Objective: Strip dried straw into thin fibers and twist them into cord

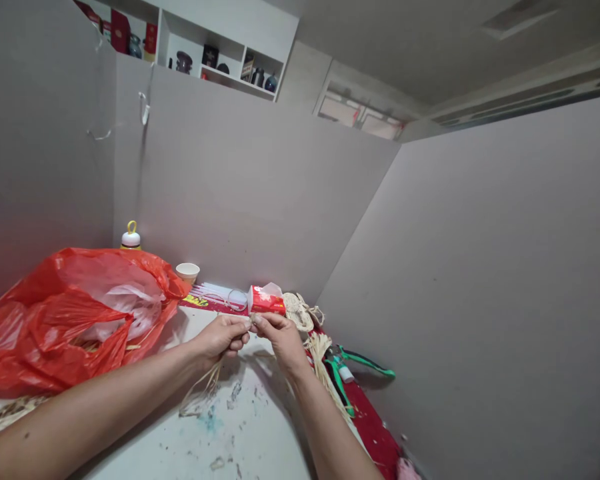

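My left hand (221, 339) and my right hand (280, 337) meet above the white table, fingertips pinched together close to each other. Pale straw-like strands (207, 383) hang down from beneath my left hand, their loose ends spreading over the table. Between the fingertips is a small bit of the same fibre, mostly hidden by the fingers. Just behind my right hand lies a woven straw piece (299, 312). A bundle of pale strands (321, 360) runs along the table's right side, beside my right forearm.
A red plastic bag (55, 327) fills the left side. Behind stand a bottle (131, 239), a paper cup (187, 272) and a red tissue pack (267, 300). Green-handled pliers (337, 380) lie on red cloth (373, 417) at the right. Grey partitions (250, 180) enclose the white table (250, 433).
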Tool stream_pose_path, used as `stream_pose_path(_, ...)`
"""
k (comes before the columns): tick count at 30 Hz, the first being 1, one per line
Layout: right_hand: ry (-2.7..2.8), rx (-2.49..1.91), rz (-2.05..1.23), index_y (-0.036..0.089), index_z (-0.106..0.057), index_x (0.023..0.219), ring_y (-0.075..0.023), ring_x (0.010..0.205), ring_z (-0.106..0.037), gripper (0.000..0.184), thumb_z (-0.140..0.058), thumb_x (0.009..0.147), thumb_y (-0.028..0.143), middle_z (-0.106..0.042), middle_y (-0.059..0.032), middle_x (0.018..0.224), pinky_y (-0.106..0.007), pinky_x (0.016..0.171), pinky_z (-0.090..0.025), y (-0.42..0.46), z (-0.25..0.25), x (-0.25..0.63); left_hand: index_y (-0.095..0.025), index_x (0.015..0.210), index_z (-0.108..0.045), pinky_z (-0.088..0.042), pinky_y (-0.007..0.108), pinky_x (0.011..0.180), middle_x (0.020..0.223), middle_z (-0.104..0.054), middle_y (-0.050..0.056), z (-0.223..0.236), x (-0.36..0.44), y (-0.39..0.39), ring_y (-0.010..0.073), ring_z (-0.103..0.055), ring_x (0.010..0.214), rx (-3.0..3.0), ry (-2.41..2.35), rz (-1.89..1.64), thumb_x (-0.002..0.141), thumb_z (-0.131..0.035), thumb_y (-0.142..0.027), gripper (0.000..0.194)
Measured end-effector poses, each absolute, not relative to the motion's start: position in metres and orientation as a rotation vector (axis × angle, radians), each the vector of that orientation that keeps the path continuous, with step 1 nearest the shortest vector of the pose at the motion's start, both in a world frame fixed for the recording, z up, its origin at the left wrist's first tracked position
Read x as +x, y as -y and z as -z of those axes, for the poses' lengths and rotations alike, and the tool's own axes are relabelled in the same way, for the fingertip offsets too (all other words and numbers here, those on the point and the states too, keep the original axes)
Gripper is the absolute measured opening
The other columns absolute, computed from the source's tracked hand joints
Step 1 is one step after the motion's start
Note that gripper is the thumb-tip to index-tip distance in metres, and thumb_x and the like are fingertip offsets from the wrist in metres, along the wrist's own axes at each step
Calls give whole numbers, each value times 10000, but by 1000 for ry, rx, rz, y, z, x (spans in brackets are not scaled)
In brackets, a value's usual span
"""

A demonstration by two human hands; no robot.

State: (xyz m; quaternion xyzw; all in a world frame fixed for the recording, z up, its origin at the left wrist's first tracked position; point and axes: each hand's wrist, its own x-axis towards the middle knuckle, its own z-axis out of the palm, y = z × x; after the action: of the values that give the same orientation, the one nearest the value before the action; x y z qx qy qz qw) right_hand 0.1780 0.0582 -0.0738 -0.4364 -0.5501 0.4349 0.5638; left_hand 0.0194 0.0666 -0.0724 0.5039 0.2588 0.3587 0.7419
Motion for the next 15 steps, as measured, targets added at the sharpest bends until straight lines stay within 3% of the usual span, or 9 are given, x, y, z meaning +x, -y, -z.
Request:
stream_pose_path(3,1249,-988,-1207,190,-729,948,-140,679,-574,352,-764,663,393,-676,-38,781,-273,654,-433,-58,76,179,-160,684,-453,-79,176,377,523,-399,-88,71,19,-65,5,-183,386,1103,-544,-738,665,-714,-478,411)
stream_pose_path(9,1152,-740,-1538,186,-723,955,-140,732,-575,363,-780,653,379,-651,-36,794,-293,727,-464,-49,76,175,-162,723,-456,-57,168,393,526,-328,-103,65,18,-62,7,-146,405,1061,-463,-650,705,-709,-427,367)
stream_pose_path(15,1108,-866,-1235,148,-713,711,-86,527,-433,333,-762,636,468,-469,30,510,-227,540,-382,-51,68,176,-133,839,-571,-66,184,401,522,-276,-101,60,16,-57,21,-139,412,1104,-434,-606,761,-664,-437,327)
